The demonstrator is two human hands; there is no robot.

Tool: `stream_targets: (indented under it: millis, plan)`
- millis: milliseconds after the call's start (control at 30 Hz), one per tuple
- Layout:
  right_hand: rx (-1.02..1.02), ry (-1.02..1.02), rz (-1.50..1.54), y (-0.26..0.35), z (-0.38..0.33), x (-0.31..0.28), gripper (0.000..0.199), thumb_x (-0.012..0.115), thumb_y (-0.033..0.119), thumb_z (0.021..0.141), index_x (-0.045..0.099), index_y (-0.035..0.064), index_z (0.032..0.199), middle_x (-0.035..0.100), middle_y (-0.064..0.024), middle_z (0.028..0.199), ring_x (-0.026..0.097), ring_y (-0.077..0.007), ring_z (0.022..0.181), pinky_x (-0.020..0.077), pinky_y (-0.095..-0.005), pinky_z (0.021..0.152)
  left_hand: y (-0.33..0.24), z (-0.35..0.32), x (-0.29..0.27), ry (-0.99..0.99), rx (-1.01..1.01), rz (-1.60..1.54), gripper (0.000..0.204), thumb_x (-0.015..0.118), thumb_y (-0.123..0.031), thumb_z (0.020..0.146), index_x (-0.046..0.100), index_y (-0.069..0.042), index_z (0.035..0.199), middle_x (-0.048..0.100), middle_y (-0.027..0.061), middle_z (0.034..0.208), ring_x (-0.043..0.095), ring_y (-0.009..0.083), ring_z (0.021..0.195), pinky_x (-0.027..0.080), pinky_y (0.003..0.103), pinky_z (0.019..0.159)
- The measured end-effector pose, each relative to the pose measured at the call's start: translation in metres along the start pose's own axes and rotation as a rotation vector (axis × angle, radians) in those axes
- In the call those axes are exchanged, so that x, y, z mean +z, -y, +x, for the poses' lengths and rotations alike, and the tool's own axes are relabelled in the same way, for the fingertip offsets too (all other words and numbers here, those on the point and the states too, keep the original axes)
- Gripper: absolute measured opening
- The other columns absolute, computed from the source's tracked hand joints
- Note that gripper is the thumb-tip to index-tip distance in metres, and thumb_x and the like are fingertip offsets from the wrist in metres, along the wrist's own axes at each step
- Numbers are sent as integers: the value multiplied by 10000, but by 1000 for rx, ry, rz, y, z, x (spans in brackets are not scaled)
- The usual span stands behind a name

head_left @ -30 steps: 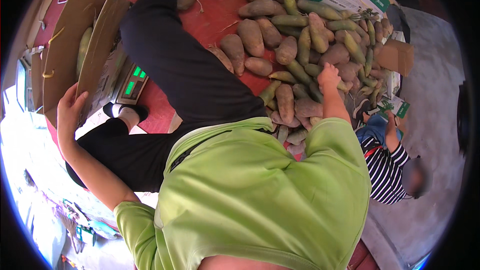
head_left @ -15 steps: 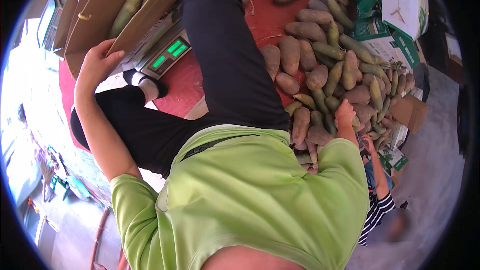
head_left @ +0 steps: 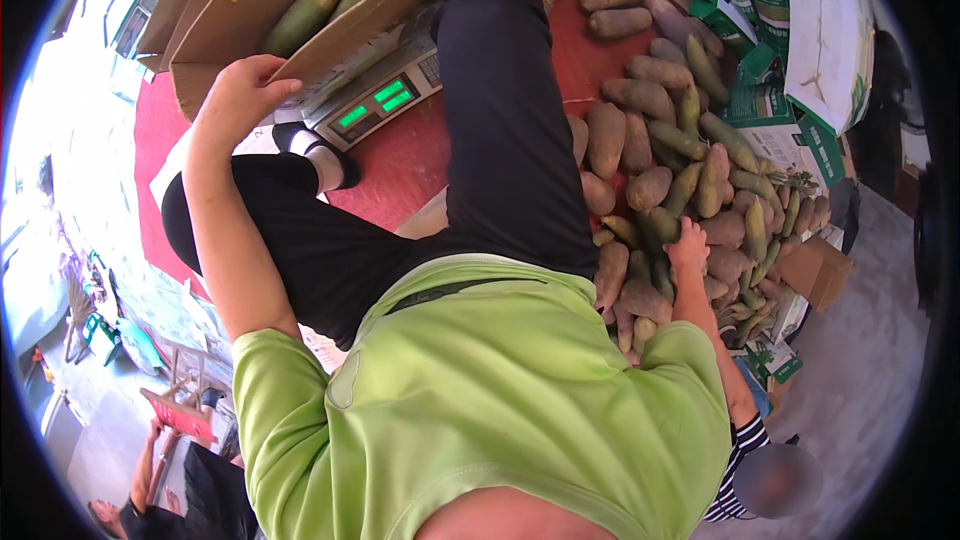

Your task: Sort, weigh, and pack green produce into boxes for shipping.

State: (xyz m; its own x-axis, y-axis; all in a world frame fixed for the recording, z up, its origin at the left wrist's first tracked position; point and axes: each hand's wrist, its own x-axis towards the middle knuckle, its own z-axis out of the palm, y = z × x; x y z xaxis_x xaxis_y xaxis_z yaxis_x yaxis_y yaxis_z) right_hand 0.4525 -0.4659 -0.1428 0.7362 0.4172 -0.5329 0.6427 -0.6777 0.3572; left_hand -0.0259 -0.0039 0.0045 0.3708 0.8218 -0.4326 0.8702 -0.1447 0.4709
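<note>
My left hand (head_left: pixel 240 95) grips the near corner of an open cardboard box (head_left: pixel 215 40), the wall's edge between thumb and fingers. Long green radishes (head_left: pixel 310 10) lie inside the box. It rests on a scale with a lit green display (head_left: pixel 375 105). On my other side, my right hand (head_left: pixel 688 252) is at a large pile of roots, fingers bent but apart. Nearest its fingertips is a green radish (head_left: pixel 660 224), possibly touched; nothing is visibly lifted. Thick reddish-brown roots (head_left: pixel 606 140) lie mixed among the green ones.
A red mat (head_left: pixel 405 155) lies under the pile and scale. Green and white cartons (head_left: pixel 755 0) stand behind the pile; a small brown box (head_left: pixel 815 270) is at its right. A person in a striped sleeve (head_left: pixel 745 440) is close on the right. Another person holds a red stool (head_left: pixel 180 415) at lower left.
The view has shifted. My right hand has moved over the pile towards a green radish, its fingers less curled. The striped-sleeved person's hand has dropped out of sight. My left hand stays on the box.
</note>
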Motion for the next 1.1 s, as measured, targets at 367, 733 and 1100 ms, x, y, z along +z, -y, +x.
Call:
stream_targets:
  millis: [367, 733, 1100]
  plan:
    - [-452, -449, 629, 70, 31, -126, 668, 780, 206, 646, 513, 94, 1248, 553, -177, 1202, 506, -352, 1115, 412, -417, 932, 7, -6, -5, -54, 91, 73, 248, 647, -196, 786, 661, 20, 907, 604, 168, 693, 585, 266, 653, 453, 380, 652]
    - [-1305, -995, 655, 310, -75, -372, 547, 748, 153, 693, 526, 59, 1183, 590, -125, 1069, 549, -300, 1019, 430, -389, 909, 10, -11, -5, -48, 91, 94, 245, 661, -202, 776, 658, 18, 883, 605, 202, 723, 592, 333, 703, 455, 406, 685]
    - [-1427, -871, 658, 421, -92, -355, 413, 729, 285, 706, 619, 85, 1050, 622, -125, 986, 575, -299, 987, 460, -418, 836, 2, -8, -7, -17, 133, 84, 276, 659, -212, 773, 652, 27, 912, 613, 207, 763, 597, 336, 738, 456, 402, 711]
